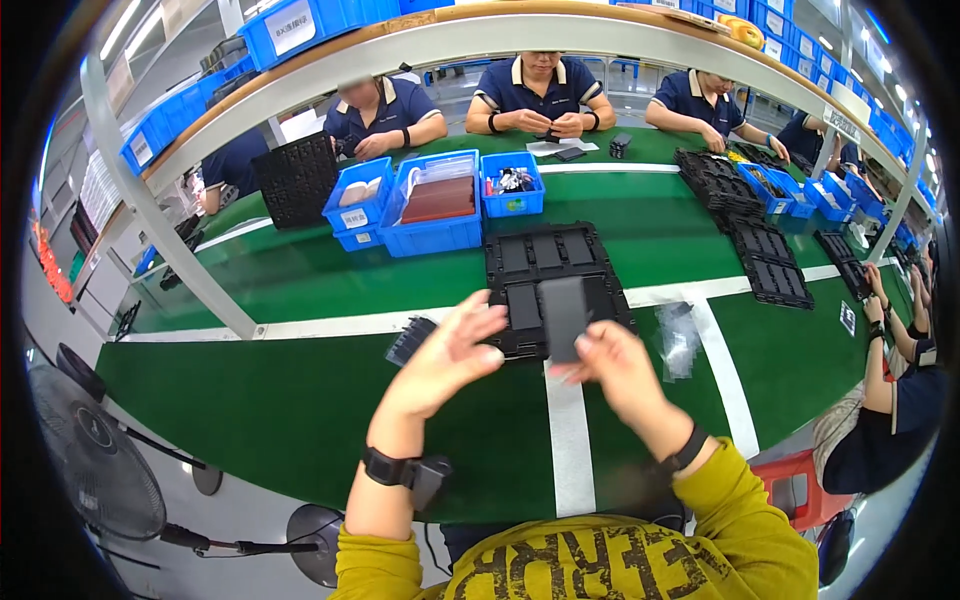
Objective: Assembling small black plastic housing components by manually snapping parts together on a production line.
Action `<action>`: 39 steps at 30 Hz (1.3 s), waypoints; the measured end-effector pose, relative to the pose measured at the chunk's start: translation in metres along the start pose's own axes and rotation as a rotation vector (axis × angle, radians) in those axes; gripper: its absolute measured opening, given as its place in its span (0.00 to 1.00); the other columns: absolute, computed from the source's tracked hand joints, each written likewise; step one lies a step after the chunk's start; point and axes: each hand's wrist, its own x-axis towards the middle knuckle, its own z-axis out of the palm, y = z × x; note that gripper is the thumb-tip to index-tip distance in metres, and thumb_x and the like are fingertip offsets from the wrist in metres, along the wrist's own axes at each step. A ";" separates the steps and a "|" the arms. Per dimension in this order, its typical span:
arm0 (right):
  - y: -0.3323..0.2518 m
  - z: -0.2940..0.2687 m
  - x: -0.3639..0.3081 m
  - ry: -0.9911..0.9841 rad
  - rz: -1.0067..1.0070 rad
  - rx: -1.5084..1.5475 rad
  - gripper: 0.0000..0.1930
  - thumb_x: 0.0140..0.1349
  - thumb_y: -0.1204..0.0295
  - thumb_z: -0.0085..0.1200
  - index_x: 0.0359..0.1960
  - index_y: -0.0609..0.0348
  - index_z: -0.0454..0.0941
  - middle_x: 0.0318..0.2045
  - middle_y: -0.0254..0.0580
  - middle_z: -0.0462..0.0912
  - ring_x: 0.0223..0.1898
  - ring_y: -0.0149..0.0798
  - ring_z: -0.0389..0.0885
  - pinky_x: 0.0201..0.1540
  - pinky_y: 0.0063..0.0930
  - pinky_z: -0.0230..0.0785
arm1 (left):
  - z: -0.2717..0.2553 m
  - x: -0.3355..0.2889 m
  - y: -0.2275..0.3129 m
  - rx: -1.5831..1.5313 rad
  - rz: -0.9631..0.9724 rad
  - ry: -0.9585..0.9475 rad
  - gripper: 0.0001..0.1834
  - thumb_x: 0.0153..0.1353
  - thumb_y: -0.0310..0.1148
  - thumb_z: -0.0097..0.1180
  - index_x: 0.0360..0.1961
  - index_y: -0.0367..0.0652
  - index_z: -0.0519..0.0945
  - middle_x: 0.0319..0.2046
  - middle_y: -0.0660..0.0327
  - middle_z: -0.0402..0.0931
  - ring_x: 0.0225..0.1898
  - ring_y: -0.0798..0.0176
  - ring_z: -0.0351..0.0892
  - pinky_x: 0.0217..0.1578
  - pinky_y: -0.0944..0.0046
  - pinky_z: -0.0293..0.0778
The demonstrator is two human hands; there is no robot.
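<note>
My right hand point(617, 367) pinches the lower end of a flat, dark grey rectangular piece point(565, 312), holding it upright over the black compartment tray point(538, 252). To its left, my left hand point(452, 352) is raised with its fingers apart and nothing in it. The tray lies on the green table, and dark flat pieces sit in some of its compartments. Close behind my left hand is a small bundle of dark strips point(410, 340), partly hidden by the hand. Clear plastic bags point(679, 340) lie to the right of my right hand.
Blue bins point(433, 235) with brown sheets and small parts stand beyond the tray. More black trays point(768, 262) are at the right. Co-workers point(540, 95) sit across the table under a shelf beam point(470, 42). A metal post point(165, 215) rises at the left, near a fan point(95, 450).
</note>
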 end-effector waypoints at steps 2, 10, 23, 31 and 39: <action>0.004 -0.039 0.030 0.180 -0.005 -0.193 0.12 0.61 0.71 0.51 0.41 0.66 0.68 0.27 0.39 0.78 0.28 0.33 0.80 0.25 0.20 0.69 | -0.027 0.000 -0.012 0.074 -0.032 0.216 0.26 0.58 0.32 0.55 0.57 0.38 0.64 0.52 0.53 0.69 0.54 0.60 0.68 0.52 0.65 0.63; 0.010 -0.086 0.073 0.292 0.167 -0.666 0.11 0.53 0.73 0.58 0.30 0.72 0.75 0.16 0.34 0.75 0.16 0.24 0.71 0.19 0.19 0.63 | -0.105 -0.014 -0.068 1.040 0.044 0.673 0.17 0.52 0.33 0.58 0.42 0.36 0.77 0.36 0.53 0.76 0.43 0.52 0.73 0.46 0.57 0.68; -0.053 -0.102 -0.011 -0.023 0.231 -1.136 0.07 0.45 0.74 0.60 0.27 0.62 0.80 0.22 0.47 0.81 0.25 0.44 0.79 0.30 0.31 0.70 | -0.089 -0.022 -0.077 1.429 -0.459 0.547 0.34 0.56 0.58 0.48 0.61 0.55 0.64 0.65 0.42 0.44 0.67 0.44 0.40 0.63 0.43 0.34; -0.030 -0.078 -0.068 -0.053 0.241 -1.465 0.10 0.45 0.73 0.61 0.30 0.61 0.77 0.37 0.48 0.74 0.39 0.51 0.75 0.42 0.37 0.69 | -0.087 -0.016 -0.080 1.449 -0.502 0.537 0.34 0.57 0.58 0.46 0.62 0.55 0.63 0.65 0.44 0.44 0.67 0.46 0.39 0.63 0.43 0.35; -0.019 -0.105 -0.059 0.018 0.259 -1.311 0.03 0.44 0.79 0.57 0.23 0.61 0.76 0.23 0.46 0.77 0.28 0.44 0.78 0.33 0.33 0.70 | -0.084 -0.017 -0.082 1.404 -0.468 0.555 0.31 0.58 0.55 0.47 0.61 0.57 0.65 0.65 0.44 0.46 0.67 0.44 0.39 0.63 0.42 0.34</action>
